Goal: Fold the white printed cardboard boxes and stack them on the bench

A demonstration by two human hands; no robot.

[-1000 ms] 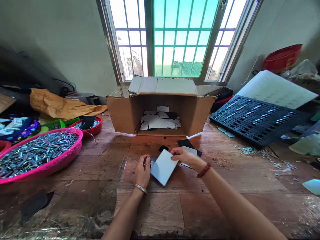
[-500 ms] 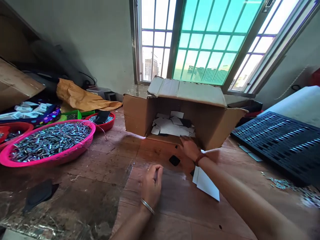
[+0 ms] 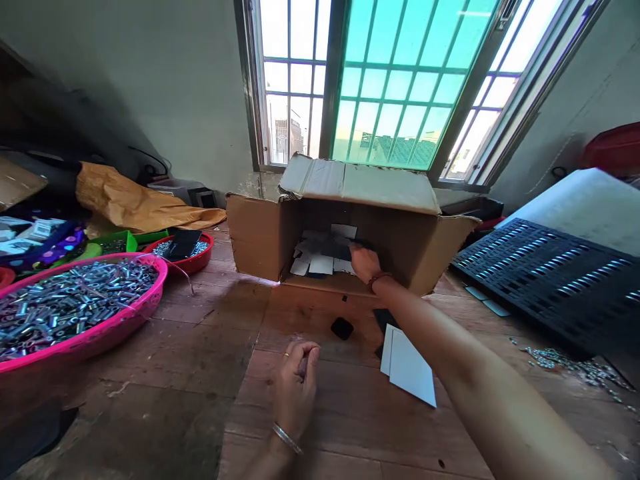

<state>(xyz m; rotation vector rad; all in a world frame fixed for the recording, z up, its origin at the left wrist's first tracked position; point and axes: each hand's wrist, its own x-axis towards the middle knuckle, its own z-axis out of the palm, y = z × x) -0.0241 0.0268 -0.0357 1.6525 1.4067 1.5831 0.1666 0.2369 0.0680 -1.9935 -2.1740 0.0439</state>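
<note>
My right hand reaches into an open cardboard box lying on its side. Its fingers are closed at the edge of a thin black sheet, over a loose pile of white card pieces. My left hand hovers low over the wooden floor, fingers curled together; whatever may be inside them is hidden. Between the hands and the box lies a small black square. Under my right forearm, white cards rest partly on a black piece.
At left stands a pink basket full of small metal tubes, with a red basin behind it. A black slotted rack leans at right, near scattered small metal parts. A barred window is behind the box.
My right hand has moved from the box's front edge deeper inside, onto the black sheet. The left hand stays curled in nearly the same place. The view has shifted slightly right.
</note>
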